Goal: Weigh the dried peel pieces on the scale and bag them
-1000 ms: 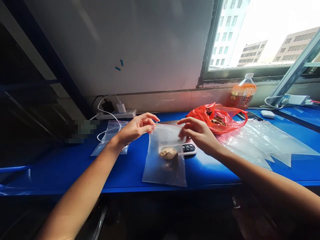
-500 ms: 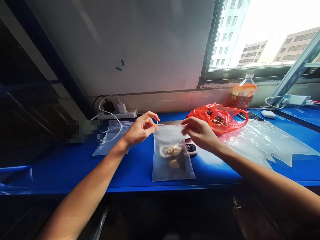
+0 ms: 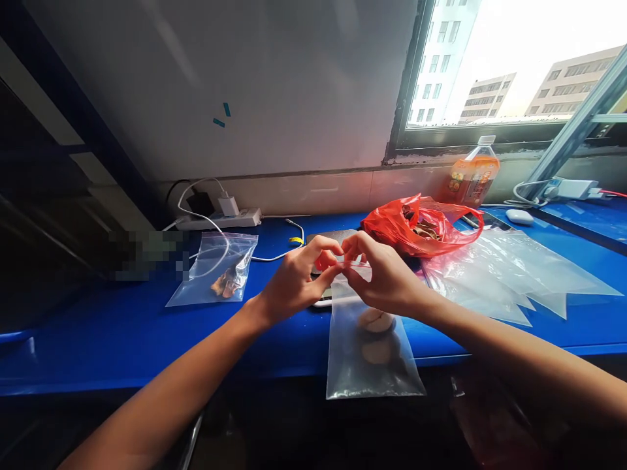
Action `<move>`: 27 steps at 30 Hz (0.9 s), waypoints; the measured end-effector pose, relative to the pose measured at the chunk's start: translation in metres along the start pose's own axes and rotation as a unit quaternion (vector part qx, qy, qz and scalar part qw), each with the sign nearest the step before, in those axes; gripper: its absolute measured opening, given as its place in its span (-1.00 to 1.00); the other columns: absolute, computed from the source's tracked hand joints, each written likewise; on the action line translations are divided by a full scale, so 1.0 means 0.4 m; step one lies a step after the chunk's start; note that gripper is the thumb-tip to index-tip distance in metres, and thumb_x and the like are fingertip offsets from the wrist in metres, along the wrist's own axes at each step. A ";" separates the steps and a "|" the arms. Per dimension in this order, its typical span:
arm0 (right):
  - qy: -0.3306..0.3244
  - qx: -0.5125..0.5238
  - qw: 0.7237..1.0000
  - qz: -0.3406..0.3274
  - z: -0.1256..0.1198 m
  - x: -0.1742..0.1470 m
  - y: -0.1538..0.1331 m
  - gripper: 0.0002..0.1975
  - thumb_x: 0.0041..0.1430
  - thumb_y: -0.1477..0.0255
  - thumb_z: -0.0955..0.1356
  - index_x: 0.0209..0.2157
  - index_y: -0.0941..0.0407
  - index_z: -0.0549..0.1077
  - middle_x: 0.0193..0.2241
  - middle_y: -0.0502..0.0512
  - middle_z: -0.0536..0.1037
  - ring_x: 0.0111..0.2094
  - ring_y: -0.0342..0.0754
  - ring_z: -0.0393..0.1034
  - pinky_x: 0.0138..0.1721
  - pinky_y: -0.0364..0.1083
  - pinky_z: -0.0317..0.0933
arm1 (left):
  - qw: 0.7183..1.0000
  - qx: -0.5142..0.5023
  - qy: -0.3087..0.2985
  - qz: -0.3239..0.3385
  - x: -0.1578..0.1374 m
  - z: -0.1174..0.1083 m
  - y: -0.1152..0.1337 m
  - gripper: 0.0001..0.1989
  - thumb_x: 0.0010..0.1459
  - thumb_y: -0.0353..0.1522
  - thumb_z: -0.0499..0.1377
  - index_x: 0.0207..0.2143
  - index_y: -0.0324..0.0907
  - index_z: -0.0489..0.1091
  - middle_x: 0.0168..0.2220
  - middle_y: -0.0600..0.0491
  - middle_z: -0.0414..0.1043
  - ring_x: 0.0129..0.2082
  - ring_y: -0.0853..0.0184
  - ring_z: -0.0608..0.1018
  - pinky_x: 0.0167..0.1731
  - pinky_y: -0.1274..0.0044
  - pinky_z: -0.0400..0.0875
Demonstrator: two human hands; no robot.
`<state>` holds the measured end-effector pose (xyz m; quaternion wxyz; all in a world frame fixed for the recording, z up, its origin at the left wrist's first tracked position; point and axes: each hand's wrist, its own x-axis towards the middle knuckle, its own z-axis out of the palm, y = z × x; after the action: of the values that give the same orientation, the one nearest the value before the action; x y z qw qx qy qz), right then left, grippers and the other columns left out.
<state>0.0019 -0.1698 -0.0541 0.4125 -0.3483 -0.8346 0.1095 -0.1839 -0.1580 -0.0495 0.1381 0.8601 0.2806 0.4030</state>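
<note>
A clear zip bag (image 3: pixel 355 365) with a red seal line hangs from my fingers, its lower end past the table's front edge. Inside it lie a few brownish dried pieces (image 3: pixel 376 349), blurred by the plastic. My left hand (image 3: pixel 306 271) pinches the left end of the bag's top. Close beside it, fingertips nearly touching, my right hand (image 3: pixel 375 267) pinches the same seal further right. Behind both hands is a scale (image 3: pixel 321 301), mostly hidden by them and the bag.
Left on the blue table (image 3: pixel 122 352) lies another zip bag (image 3: pixel 200 287) holding dried pieces. A red plastic bag (image 3: pixel 392 228) with dried contents stands behind my right hand, beside a pile of flat zip bags (image 3: pixel 494 274). Further back are a bottle (image 3: pixel 475 173) and a power strip (image 3: pixel 249 219).
My hands have come together at the bag's top from its two ends. The bag has moved right and toward me, off the scale and over the table edge. The view has shifted slightly.
</note>
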 end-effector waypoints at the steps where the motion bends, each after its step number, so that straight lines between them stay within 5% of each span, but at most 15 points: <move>1: 0.005 0.004 1.000 0.006 0.001 -0.001 0.001 -0.70 -0.01 0.63 0.27 -0.20 0.10 0.24 -0.35 0.03 0.47 -0.35 -0.10 0.36 -0.32 -0.11 0.23 | 1.000 0.003 -0.001 -0.005 -0.001 0.000 -0.001 -0.82 0.21 -0.36 0.18 -0.15 -0.13 0.25 -0.40 0.10 0.44 -0.39 0.39 0.54 -0.46 0.60 0.40; 5: 0.015 -0.010 1.000 0.026 0.006 -0.004 0.001 -0.76 0.04 0.60 0.24 -0.22 0.10 0.24 -0.39 0.02 0.44 -0.40 -0.11 0.34 -0.38 -0.12 0.21 | 1.000 0.009 -0.004 0.000 -0.004 0.004 0.003 -0.82 0.20 -0.40 0.17 -0.16 -0.13 0.22 -0.40 0.12 0.41 -0.40 0.41 0.52 -0.53 0.65 0.34; 10: 0.051 -0.017 0.998 0.031 0.015 -0.008 -0.002 -0.77 0.02 0.61 0.24 -0.25 0.09 0.22 -0.40 0.03 0.44 -0.42 -0.13 0.35 -0.42 -0.14 0.19 | 0.998 0.069 -0.012 0.007 -0.003 0.006 0.011 -0.87 0.22 -0.34 0.16 -0.21 -0.16 0.28 -0.38 0.09 0.40 -0.42 0.39 0.47 -0.40 0.56 0.36; 17: 0.051 0.021 0.998 0.023 0.025 -0.008 0.003 -0.72 -0.03 0.63 0.26 -0.24 0.09 0.23 -0.37 0.02 0.45 -0.38 -0.13 0.37 -0.38 -0.15 0.22 | 0.984 0.147 -0.082 0.062 0.001 -0.008 -0.005 -0.79 0.31 -0.37 0.01 -0.36 -0.22 0.36 -0.44 0.04 0.38 -0.44 0.36 0.41 -0.39 0.53 0.29; 27: 0.094 -0.021 0.995 0.036 0.030 -0.002 -0.001 -0.80 0.04 0.53 0.27 -0.24 0.08 0.24 -0.34 0.07 0.47 -0.32 -0.05 0.40 -0.28 -0.05 0.24 | 0.982 0.150 -0.011 0.117 -0.001 -0.019 -0.005 -0.84 0.26 -0.45 0.08 -0.38 -0.24 0.40 -0.45 0.05 0.41 -0.44 0.40 0.42 -0.38 0.55 0.32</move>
<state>-0.0072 -0.1695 -0.0619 0.4771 -0.3958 -0.7812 0.0738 -0.1906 -0.1567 -0.0459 -0.0373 0.9023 0.2340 0.3601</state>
